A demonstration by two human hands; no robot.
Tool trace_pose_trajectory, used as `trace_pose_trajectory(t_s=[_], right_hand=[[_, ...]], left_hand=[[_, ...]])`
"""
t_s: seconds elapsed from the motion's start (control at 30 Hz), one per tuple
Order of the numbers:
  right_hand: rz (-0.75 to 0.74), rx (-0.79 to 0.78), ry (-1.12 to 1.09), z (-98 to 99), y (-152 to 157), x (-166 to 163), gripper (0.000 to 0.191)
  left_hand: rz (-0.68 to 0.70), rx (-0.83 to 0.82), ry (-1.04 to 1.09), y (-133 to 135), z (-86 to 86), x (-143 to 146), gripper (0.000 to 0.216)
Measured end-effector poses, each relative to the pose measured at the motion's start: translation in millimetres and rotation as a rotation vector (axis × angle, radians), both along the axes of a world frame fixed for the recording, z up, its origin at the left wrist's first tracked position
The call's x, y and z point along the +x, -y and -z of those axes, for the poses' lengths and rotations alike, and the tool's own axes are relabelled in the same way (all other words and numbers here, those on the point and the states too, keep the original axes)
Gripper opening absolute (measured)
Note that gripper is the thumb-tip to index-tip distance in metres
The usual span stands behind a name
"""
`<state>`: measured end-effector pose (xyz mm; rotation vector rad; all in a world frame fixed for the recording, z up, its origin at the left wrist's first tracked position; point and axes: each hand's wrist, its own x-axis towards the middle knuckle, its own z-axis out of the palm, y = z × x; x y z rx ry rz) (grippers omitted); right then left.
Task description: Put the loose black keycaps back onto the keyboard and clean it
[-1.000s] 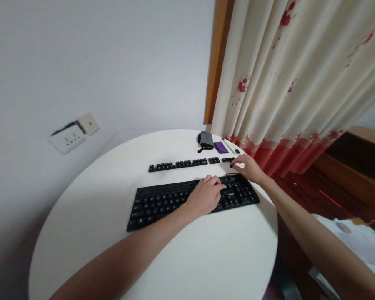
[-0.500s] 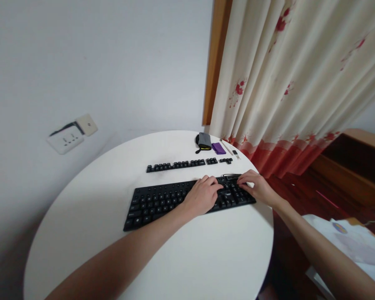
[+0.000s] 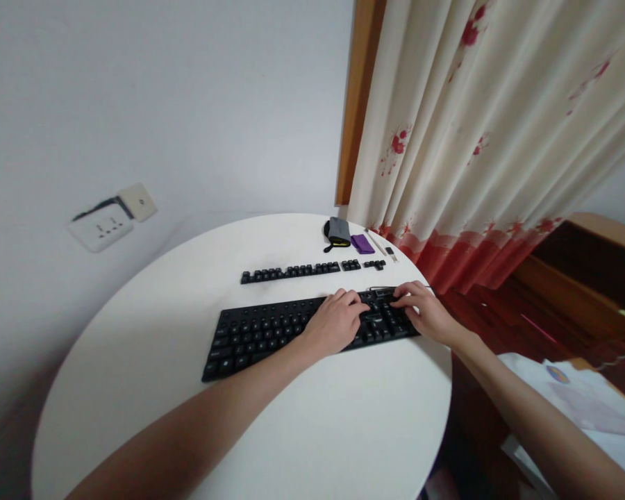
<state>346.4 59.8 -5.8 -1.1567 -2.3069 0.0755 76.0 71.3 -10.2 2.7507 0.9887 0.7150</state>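
A black computer keyboard (image 3: 260,333) lies on the round white table (image 3: 312,423); its top row shows small stubs without keycaps. My left hand (image 3: 336,321) rests across the keyboard right of its middle, fingers curled over toward the far edge and thumb pointing right. At the number pad, my right hand (image 3: 424,311) has its thumb and fingertips brought close together on the keys. Whatever may be between those fingertips is too small to make out. Behind the keyboard, loose black keycaps (image 3: 312,269) stand in a row, with smaller groups at its right end.
At the back right lie a grey and black pouch (image 3: 338,232), a folded purple cloth (image 3: 362,244), a thin pale stick-like tool (image 3: 376,242) and a small brush-like item (image 3: 391,253). A curtain (image 3: 437,153) hangs beyond the table; a wall socket (image 3: 101,226) is at left.
The right hand has shifted slightly left over the number pad, its fingers still bent. The left hand stays on the keyboard. The whole view has moved a little.
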Motion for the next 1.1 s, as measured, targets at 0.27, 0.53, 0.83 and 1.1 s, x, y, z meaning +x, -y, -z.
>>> trace_pose_trajectory(t_s=[0.27, 0.53, 0.83, 1.1], right_hand=[[0.019, -0.085, 0.029, -1.7, -4, -1, 0.043], [0.665, -0.116, -0.130, -9.3, -69, -17, 0.020], [0.874, -0.252, 0.050, -1.8, -117, -43, 0.016], [0.503, -0.154, -0.106, -9.4, -78, -21, 0.023]], left_hand=[[0.000, -0.003, 0.008, 1, -1.9, 0, 0.031], [0.006, 0.006, 0.018, 1, -2.0, -1, 0.031], [0.005, -0.001, 0.020, 1, -0.1, -1, 0.031], [0.006, -0.008, 0.008, 1, -1.3, -1, 0.031]])
